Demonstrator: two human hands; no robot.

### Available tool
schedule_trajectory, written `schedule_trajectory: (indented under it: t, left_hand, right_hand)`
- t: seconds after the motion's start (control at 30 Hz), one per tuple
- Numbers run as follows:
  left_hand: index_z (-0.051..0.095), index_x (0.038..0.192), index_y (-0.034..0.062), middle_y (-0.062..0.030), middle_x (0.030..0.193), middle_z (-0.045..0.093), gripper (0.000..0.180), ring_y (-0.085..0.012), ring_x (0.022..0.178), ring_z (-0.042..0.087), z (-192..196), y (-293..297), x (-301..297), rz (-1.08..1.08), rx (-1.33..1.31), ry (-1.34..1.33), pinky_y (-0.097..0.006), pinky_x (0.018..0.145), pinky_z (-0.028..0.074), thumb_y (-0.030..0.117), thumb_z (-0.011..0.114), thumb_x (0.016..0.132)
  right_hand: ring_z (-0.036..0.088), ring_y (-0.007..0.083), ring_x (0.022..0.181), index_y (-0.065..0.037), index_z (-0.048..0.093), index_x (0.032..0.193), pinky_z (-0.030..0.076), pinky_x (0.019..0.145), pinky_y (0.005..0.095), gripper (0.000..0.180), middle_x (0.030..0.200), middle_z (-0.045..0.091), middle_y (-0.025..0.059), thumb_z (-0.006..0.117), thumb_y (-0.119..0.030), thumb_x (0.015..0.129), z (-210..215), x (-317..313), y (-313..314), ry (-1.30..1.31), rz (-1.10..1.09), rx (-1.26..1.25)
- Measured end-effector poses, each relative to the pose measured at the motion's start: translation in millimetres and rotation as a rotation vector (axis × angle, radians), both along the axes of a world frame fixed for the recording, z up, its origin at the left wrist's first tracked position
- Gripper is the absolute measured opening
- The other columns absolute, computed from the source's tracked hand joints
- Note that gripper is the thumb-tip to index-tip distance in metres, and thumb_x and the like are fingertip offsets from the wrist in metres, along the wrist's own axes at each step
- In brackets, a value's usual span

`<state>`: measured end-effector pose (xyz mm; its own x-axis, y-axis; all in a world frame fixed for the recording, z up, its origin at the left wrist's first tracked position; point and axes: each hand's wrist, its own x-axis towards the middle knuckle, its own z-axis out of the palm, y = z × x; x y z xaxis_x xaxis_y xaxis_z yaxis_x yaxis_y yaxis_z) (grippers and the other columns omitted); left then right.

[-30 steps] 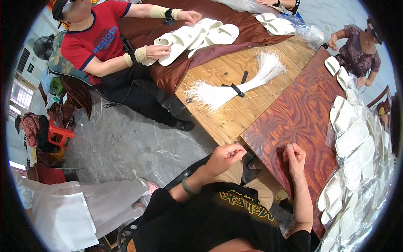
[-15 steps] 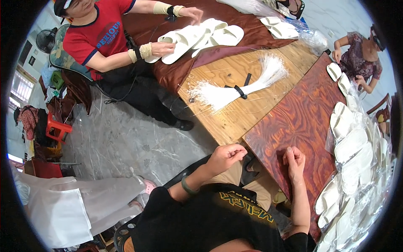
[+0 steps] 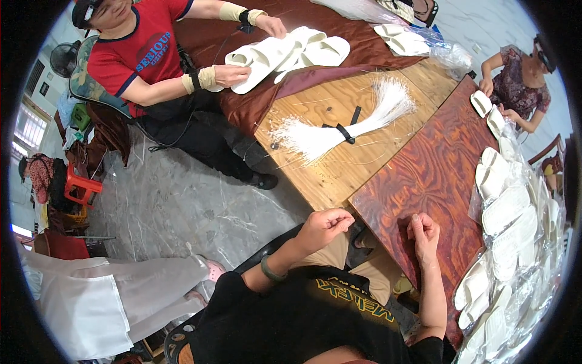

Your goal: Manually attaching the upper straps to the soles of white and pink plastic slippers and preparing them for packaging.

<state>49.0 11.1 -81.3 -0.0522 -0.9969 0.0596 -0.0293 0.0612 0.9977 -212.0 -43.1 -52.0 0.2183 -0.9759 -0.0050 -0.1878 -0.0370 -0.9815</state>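
Observation:
My left hand (image 3: 329,228) hovers over my lap beside the near corner of the reddish-brown table (image 3: 418,182). Its thumb and fingers are pressed together in a pinch, and anything between them is too small to make out. At the table's near side is my right hand (image 3: 424,233), closed with its fingers curled in; their inside is hidden. Nearest ahead of both hands lies a bundle of thin white ties (image 3: 321,138) on a light plywood table (image 3: 309,182). A black strap (image 3: 345,133) cinches the bundle round its middle.
Bagged white slippers (image 3: 509,221) pile along the right side. Across the left, a co-worker in a red shirt (image 3: 142,54) handles white slippers (image 3: 257,64) on a brown cloth (image 3: 206,36). Another person (image 3: 521,85) stands far right. Someone in pale clothing (image 3: 103,297) is at lower left.
My hands hold nearly the same poses. The red-shirted co-worker's hands have shifted slightly on the slippers, one settling against them. The person at far right has lowered a hand a little.

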Motion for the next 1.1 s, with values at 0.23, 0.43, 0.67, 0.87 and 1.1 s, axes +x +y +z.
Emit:
schedule_trajectory:
  t: [0.23, 0.43, 0.67, 0.87, 1.1]
  left_hand:
    - [0.063, 0.093, -0.0019, -0.0024, 0.072, 0.061, 0.014, -0.0048, 0.065, 0.056, -5.1, -0.6, 2.5, -0.021, 0.033, 0.03, -0.02, 0.057, 0.045, 0.011, 0.06, 0.087]
    - [0.063, 0.095, -0.0027, -0.003, 0.077, 0.063, 0.015, -0.0058, 0.069, 0.058, -9.1, -5.7, 7.4, 0.006, 0.039, 0.001, -0.02, 0.06, 0.047, 0.01, 0.06, 0.087]
    - [0.062, 0.093, -0.003, -0.0008, 0.069, 0.059, 0.014, -0.0026, 0.062, 0.051, -2.7, -7.0, 12.0, 0.055, 0.025, 0.024, -0.02, 0.054, 0.042, 0.01, 0.059, 0.087]
    - [0.062, 0.096, -0.003, -0.0014, 0.077, 0.062, 0.015, -0.0035, 0.068, 0.056, -15.4, -8.3, 12.7, 0.013, 0.071, 0.031, -0.019, 0.06, 0.046, 0.009, 0.059, 0.088]
    - [0.062, 0.095, -0.003, -0.0027, 0.073, 0.061, 0.015, -0.0041, 0.066, 0.055, -18.7, -8.1, 10.7, 0.035, 0.016, 0.015, -0.02, 0.058, 0.045, 0.009, 0.06, 0.087]
  right_hand:
    - [0.041, 0.0046, 0.052, -0.006, 0.051, 0.064, 0.033, 0.048, 0.0202, 0.034, 0.057, 0.047, -0.0029, 0.054, -0.024, 0.092, 2.1, 1.7, 0.0, 0.005, -0.018, 0.002]
    - [0.04, 0.0043, 0.052, -0.006, 0.051, 0.064, 0.032, 0.048, 0.02, 0.033, 0.057, 0.047, -0.0033, 0.054, -0.022, 0.092, 4.0, 3.4, -1.4, 0.024, -0.002, -0.015]
    - [0.041, 0.0042, 0.052, -0.006, 0.05, 0.064, 0.032, 0.049, 0.02, 0.032, 0.057, 0.048, -0.0036, 0.055, -0.021, 0.091, 2.8, 1.3, 1.4, 0.006, -0.012, 0.008]
    - [0.04, 0.0055, 0.049, -0.006, 0.049, 0.064, 0.032, 0.046, 0.0209, 0.031, 0.055, 0.047, -0.0019, 0.052, -0.019, 0.093, -4.9, 1.0, 1.5, -0.047, -0.031, 0.022]
    - [0.04, 0.0038, 0.052, -0.005, 0.052, 0.066, 0.032, 0.049, 0.0198, 0.029, 0.058, 0.048, -0.0034, 0.054, -0.019, 0.092, 4.1, 3.3, 0.0, -0.01, 0.001, 0.009]
